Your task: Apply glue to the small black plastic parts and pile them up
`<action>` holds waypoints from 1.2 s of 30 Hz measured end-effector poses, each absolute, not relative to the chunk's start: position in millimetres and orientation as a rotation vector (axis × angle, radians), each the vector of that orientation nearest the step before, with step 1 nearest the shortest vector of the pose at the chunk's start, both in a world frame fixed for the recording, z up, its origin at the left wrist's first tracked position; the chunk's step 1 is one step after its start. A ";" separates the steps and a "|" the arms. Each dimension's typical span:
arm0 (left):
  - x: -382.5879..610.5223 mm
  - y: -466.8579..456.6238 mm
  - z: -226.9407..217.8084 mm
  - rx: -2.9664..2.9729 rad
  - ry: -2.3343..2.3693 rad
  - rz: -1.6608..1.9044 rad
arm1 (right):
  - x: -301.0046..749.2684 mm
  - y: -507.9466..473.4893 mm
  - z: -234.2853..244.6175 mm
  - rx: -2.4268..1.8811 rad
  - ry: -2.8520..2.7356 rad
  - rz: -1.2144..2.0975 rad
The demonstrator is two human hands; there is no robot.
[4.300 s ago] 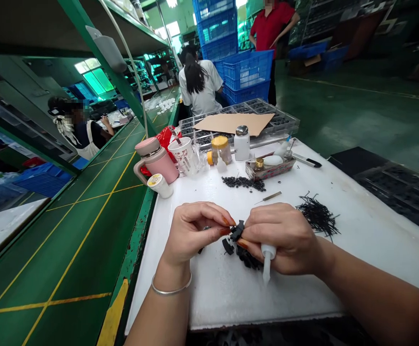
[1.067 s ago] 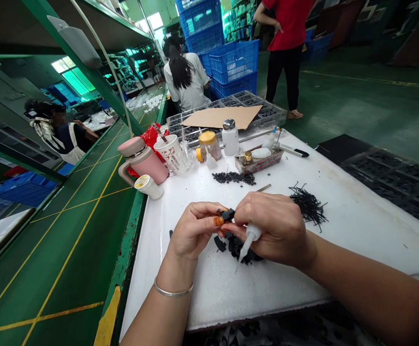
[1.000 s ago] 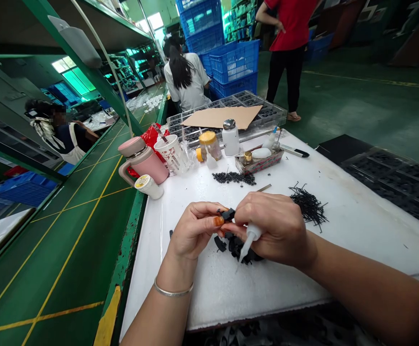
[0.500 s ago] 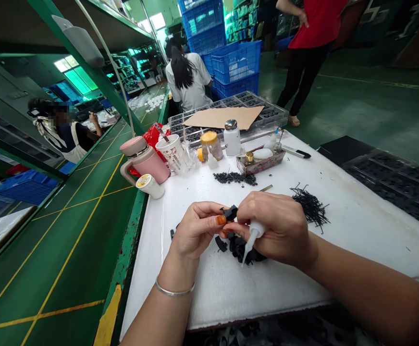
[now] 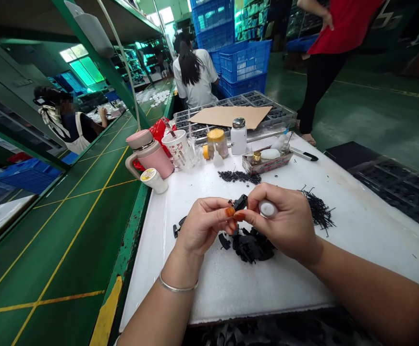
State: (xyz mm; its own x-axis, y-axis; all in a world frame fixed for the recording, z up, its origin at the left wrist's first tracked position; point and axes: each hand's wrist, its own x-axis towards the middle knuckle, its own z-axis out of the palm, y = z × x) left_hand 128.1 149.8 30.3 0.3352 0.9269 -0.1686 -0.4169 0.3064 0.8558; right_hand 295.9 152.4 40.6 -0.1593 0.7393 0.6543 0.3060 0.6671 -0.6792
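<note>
My left hand (image 5: 204, 226) pinches a small black plastic part (image 5: 240, 202) between thumb and fingers above the white worktop (image 5: 357, 226). My right hand (image 5: 289, 223) meets it at the same part and also grips a small white dropper bottle (image 5: 267, 208), whose tip now faces the camera. Just below the hands a heap of similar black parts (image 5: 252, 245) lies on the worktop. Two more black pieces (image 5: 178, 227) lie left of my left hand.
A pile of thin black pins (image 5: 317, 211) and a scatter of black beads (image 5: 240, 177) lie behind the hands. A pink mug (image 5: 151, 154), cups, jars and a small box (image 5: 267, 162) stand at the back. Green conveyor (image 5: 68, 230) on the left. Other people work beyond.
My right hand has turned the dropper bottle so its tip points up toward the camera instead of downward. The view shifted slightly, and the person in red walked right.
</note>
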 end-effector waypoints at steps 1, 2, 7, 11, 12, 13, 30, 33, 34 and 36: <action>128.3 149.8 30.5 0.815 0.768 1.009 | 295.5 152.6 41.1 -0.859 -1.737 0.488; 128.5 149.8 30.6 0.820 0.767 1.006 | 295.0 152.8 41.6 -0.869 -1.731 0.499; 128.1 149.8 30.7 0.838 0.751 0.996 | 293.4 152.9 42.6 -0.881 -1.716 0.517; 127.9 149.8 30.7 0.840 0.767 0.992 | 293.4 152.3 42.5 -0.890 -1.718 0.520; 128.0 149.7 30.7 0.837 0.767 0.995 | 293.5 152.2 42.3 -0.892 -1.718 0.522; 128.2 149.7 30.8 0.834 0.766 0.996 | 293.6 152.3 42.0 -0.892 -1.717 0.525; 129.3 150.2 29.9 0.833 0.716 1.002 | 294.0 154.4 36.6 -0.893 -1.645 0.613; 128.7 150.4 29.2 0.842 0.722 0.998 | 293.9 156.4 34.2 -0.858 -1.622 0.755; 128.4 150.3 29.0 0.846 0.723 0.996 | 293.9 157.1 34.0 -0.856 -1.637 0.771; 127.7 150.2 28.9 0.853 0.724 0.995 | 294.0 158.2 34.6 -0.868 -1.682 0.750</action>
State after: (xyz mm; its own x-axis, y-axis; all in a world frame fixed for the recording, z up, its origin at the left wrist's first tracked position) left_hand 127.7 150.2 28.9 0.3742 0.9180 -0.1311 -0.4079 0.2899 0.8658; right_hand 294.0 158.2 34.6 -0.1851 0.8396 0.5107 0.1812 0.5399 -0.8220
